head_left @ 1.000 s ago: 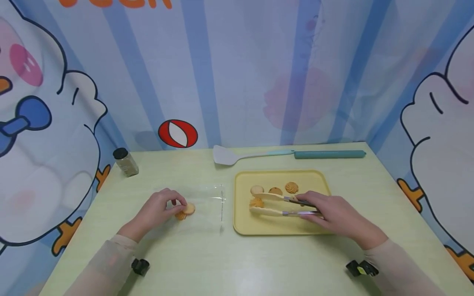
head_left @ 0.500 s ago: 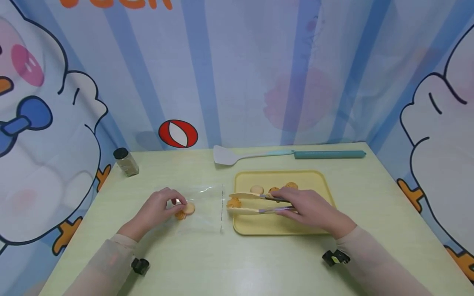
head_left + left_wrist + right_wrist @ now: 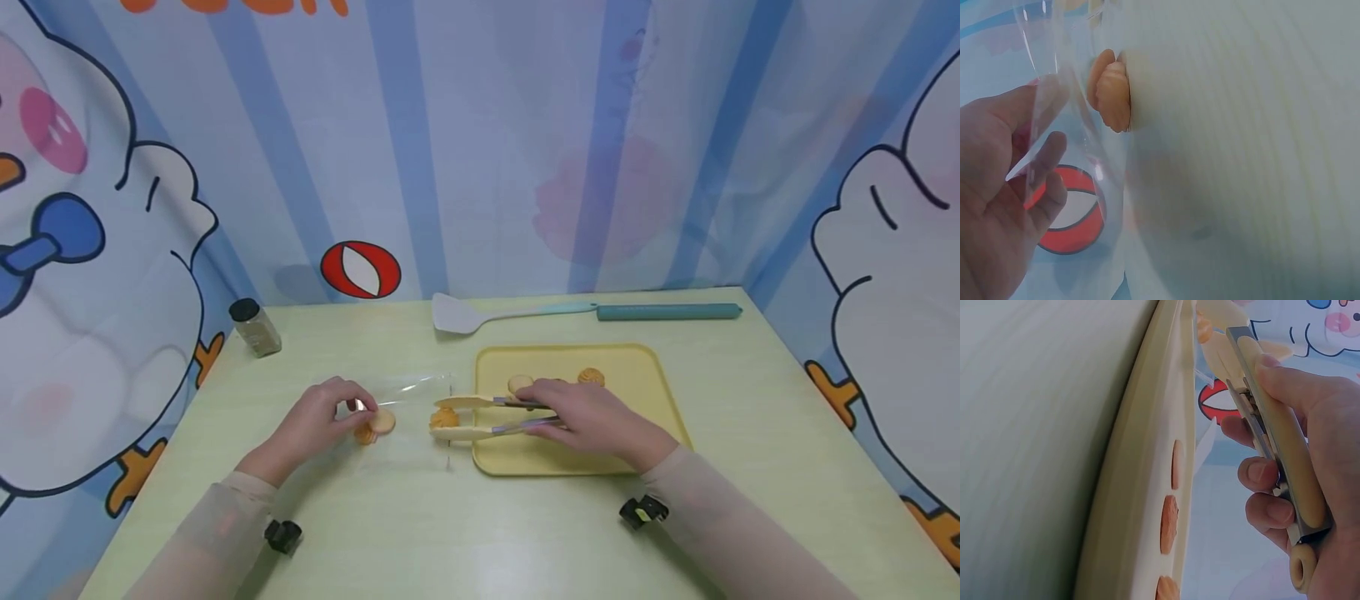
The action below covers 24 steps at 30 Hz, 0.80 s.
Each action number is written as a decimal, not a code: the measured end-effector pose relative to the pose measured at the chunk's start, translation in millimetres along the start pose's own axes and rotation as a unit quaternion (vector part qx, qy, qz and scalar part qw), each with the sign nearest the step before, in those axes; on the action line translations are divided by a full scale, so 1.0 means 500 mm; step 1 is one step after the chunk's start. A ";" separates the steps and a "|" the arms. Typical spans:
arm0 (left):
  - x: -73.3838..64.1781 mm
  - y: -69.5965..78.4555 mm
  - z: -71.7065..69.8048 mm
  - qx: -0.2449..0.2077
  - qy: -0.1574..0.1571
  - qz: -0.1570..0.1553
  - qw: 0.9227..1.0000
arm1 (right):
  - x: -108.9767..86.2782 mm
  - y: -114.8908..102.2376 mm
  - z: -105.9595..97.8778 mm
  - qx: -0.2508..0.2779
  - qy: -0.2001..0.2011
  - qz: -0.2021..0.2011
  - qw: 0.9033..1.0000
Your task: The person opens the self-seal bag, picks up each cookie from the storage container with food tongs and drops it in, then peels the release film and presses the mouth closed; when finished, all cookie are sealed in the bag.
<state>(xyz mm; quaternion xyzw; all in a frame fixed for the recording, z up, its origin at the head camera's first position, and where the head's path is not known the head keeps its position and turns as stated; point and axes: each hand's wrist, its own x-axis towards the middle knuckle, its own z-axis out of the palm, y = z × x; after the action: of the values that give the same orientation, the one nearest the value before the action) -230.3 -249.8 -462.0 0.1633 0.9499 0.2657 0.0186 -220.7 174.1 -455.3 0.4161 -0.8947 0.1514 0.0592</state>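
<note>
My left hand [image 3: 315, 421] pinches the film of a clear plastic bag [image 3: 412, 454] lying on the table. Inside the bag are a pale round cookie [image 3: 383, 420] and a ridged cookie [image 3: 1114, 100] leaning together. With my right hand [image 3: 592, 421] I grip a pair of tongs [image 3: 1288, 437], its fingers wrapped around the handles. Between the cream tong tips sits a golden swirled cookie [image 3: 444, 417], over the bag's right end. The yellow tray [image 3: 570, 463] lies under the right hand, which hides part of its contents.
On the tray are a plain round cookie [image 3: 520, 383], a swirled cookie [image 3: 591, 377] and a dotted cookie [image 3: 1169, 525]. Behind it lie a spatula [image 3: 457, 315] and a teal rod-shaped thing [image 3: 667, 312]. A black-capped jar [image 3: 255, 327] stands at the back left, before a printed curtain [image 3: 495, 167].
My right hand has carried the tongs and swirled cookie leftward, from over the tray to the bag's right end. The left hand has stayed at the bag.
</note>
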 end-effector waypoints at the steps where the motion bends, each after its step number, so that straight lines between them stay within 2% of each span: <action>1: 0.000 0.000 0.000 0.000 0.000 -0.001 1.000 | 0.004 -0.001 0.003 0.001 0.000 -0.002 1.000; 13: -0.002 0.001 0.001 -0.001 0.005 0.004 1.000 | 0.063 -0.021 0.023 0.021 -0.007 -0.027 0.999; 24: 0.001 -0.001 0.000 -0.003 0.007 0.004 1.000 | 0.119 -0.037 0.038 0.020 -0.023 -0.022 0.999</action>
<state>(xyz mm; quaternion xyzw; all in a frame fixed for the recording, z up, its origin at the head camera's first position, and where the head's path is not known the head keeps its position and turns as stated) -231.0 -250.0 -462.2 0.1652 0.9486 0.2699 0.0113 -244.6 113.4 -455.4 0.4397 -0.8835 0.1580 0.0337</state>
